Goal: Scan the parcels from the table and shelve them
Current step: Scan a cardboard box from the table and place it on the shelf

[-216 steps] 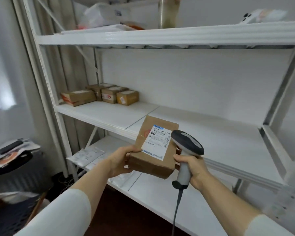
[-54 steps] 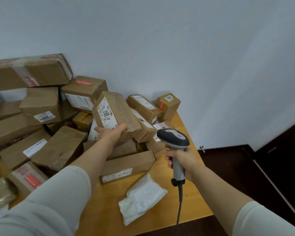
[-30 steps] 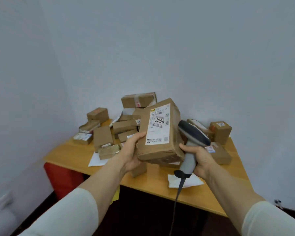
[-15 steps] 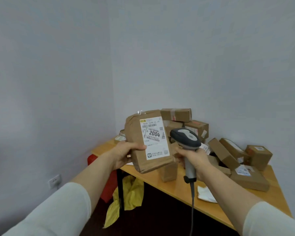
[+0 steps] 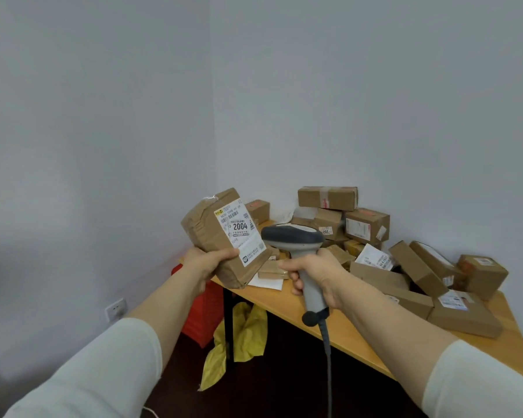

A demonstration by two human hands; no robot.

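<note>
My left hand (image 5: pixel 206 262) grips a brown parcel (image 5: pixel 207 236) by its lower edge, tilted, with its white label marked 2004 facing me. My right hand (image 5: pixel 317 272) is wrapped round the handle of a grey barcode scanner (image 5: pixel 293 237), whose head sits just right of the parcel's label. Its cable hangs down below my wrist. Behind both hands a wooden table (image 5: pixel 344 330) carries a heap of several brown parcels (image 5: pixel 367 226).
A red crate (image 5: pixel 204 309) and a crumpled yellow bag (image 5: pixel 242 333) lie under the table's left end. A wall socket (image 5: pixel 114 308) sits low on the left wall. Dark floor lies in front of the table. No shelf is in view.
I lifted the 2004 parcel off the heap and turned left away from the table. The parcel has tilted further left and the scanner head now sits close beside its label.
</note>
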